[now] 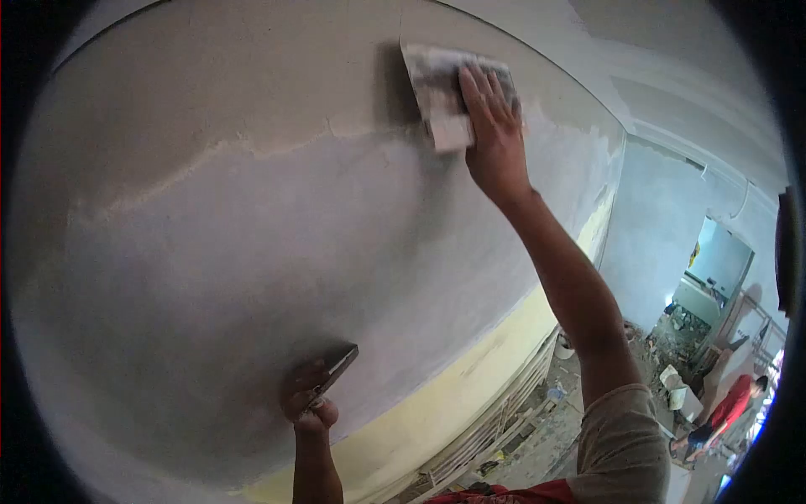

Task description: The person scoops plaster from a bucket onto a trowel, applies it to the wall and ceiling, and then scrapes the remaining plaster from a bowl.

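High on the wall [252, 210], my right hand [497, 126] is closed on a wide flat trowel [451, 132], its blade tilted against the upper band of darker plaster. The trowel is somewhat blurred. Lower down, my left hand [309, 395] grips a smaller tool with a flat dark blade [340, 363], held up near the wall with its tip pointing up and right. Between the two hands runs the uneven edge where darker plaster meets the paler coat.
Long wooden strips [495, 424] lie along the wall's foot. At the right, a person in a red top [737, 401] bends near a pale bucket [673, 395]. Rubble covers the floor by a doorway [718, 256]. The ceiling [672, 59] meets the wall above.
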`<act>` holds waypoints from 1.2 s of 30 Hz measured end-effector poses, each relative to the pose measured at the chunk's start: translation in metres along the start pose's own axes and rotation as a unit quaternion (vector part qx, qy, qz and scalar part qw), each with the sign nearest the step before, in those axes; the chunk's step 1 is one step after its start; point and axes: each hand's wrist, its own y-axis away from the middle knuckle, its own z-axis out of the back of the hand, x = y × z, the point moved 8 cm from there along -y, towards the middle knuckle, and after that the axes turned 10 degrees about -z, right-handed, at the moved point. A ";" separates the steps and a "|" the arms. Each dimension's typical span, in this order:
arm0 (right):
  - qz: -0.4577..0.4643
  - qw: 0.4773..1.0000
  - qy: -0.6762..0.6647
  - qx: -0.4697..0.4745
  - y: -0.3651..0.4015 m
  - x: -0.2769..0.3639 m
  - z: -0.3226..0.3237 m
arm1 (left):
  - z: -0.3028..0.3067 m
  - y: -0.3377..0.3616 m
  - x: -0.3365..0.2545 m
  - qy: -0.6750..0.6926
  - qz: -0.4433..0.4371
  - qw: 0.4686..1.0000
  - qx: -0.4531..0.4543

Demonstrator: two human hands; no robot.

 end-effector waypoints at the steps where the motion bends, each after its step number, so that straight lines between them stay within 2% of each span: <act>1: 0.004 1.000 -0.003 -0.017 -0.012 0.000 -0.002 | -0.004 -0.018 -0.015 -0.036 -0.060 0.998 0.006; 2: 0.004 1.000 -0.002 -0.016 -0.021 0.000 -0.004 | -0.007 -0.028 -0.027 -0.073 -0.120 0.990 0.013; 7: 0.036 0.997 -0.018 -0.073 -0.047 0.000 -0.005 | -0.007 -0.027 -0.025 -0.075 -0.109 0.991 0.029; 9: 0.010 0.998 0.002 -0.066 -0.055 -0.008 -0.008 | -0.009 -0.027 -0.023 -0.082 -0.099 0.990 0.049; 11: 0.039 0.996 -0.048 -0.060 -0.059 -0.010 -0.008 | -0.008 -0.025 -0.021 -0.076 -0.102 0.991 0.037; 12: 0.022 0.999 0.016 -0.042 -0.057 -0.008 -0.006 | -0.009 -0.025 -0.020 -0.076 -0.102 0.991 0.040; 13: 0.020 0.999 0.016 -0.041 -0.054 -0.009 -0.006 | -0.008 -0.024 -0.020 -0.072 -0.101 0.992 0.021; 15: 0.042 0.997 -0.058 0.000 -0.044 -0.011 -0.011 | -0.008 -0.024 -0.021 -0.068 -0.099 0.993 0.004; 21: -0.009 0.997 0.000 0.076 0.079 0.011 -0.026 | -0.004 -0.010 -0.015 -0.074 -0.087 0.993 0.004; 24: -0.015 0.990 -0.029 0.137 0.136 0.014 -0.026 | -0.003 -0.005 -0.011 -0.058 -0.076 0.995 -0.001; 26: -0.015 0.987 -0.034 0.156 0.153 0.008 -0.013 | -0.005 -0.004 -0.005 -0.037 -0.044 0.998 0.033; 27: 0.006 0.989 -0.035 0.143 0.153 0.005 -0.004 | -0.005 -0.004 -0.006 -0.034 -0.048 0.998 0.032; 29: 0.034 0.992 -0.032 0.121 0.135 -0.006 0.004 | -0.002 -0.004 -0.014 -0.067 -0.109 0.992 0.002; 30: 0.026 0.995 -0.013 0.091 0.111 -0.018 0.007 | -0.002 -0.009 -0.018 -0.065 -0.112 0.992 0.000; 32: -0.003 0.999 -0.015 0.046 0.063 -0.042 0.009 | -0.008 -0.019 -0.020 -0.095 -0.073 0.991 0.061; 36: -0.011 1.000 -0.013 -0.016 -0.010 -0.081 0.003 | 0.001 -0.002 -0.016 -0.085 -0.123 0.989 0.011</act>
